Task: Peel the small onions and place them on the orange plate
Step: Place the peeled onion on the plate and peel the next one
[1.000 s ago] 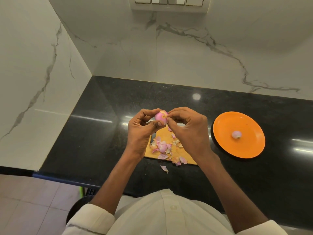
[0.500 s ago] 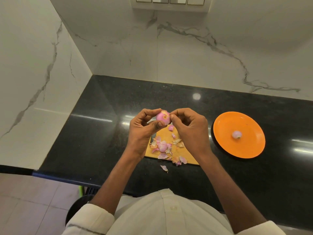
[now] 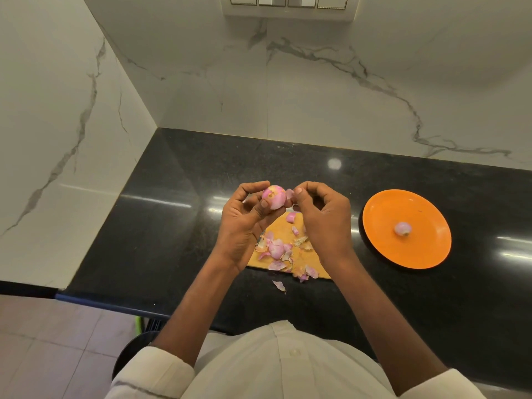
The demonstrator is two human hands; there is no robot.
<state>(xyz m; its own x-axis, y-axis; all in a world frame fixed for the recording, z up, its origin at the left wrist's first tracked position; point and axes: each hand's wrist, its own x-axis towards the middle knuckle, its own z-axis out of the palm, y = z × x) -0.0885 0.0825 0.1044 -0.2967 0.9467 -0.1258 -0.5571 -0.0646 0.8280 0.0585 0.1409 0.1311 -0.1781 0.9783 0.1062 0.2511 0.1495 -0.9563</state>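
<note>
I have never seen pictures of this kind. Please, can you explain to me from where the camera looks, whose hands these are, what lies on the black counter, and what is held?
No machine is here: a person wears one camera on the head, so you look down at that person's own two hands.

The left hand holds a small onion in its curled fingers. The right hand pinches a piece of skin at the onion's side.

Below the hands, on the black counter, lies a yellow cutting board with pink and brown peels on it. One peel lies on the counter, off the board. To the right stands the orange plate with one peeled onion on it.

The walls are white marble.
</note>
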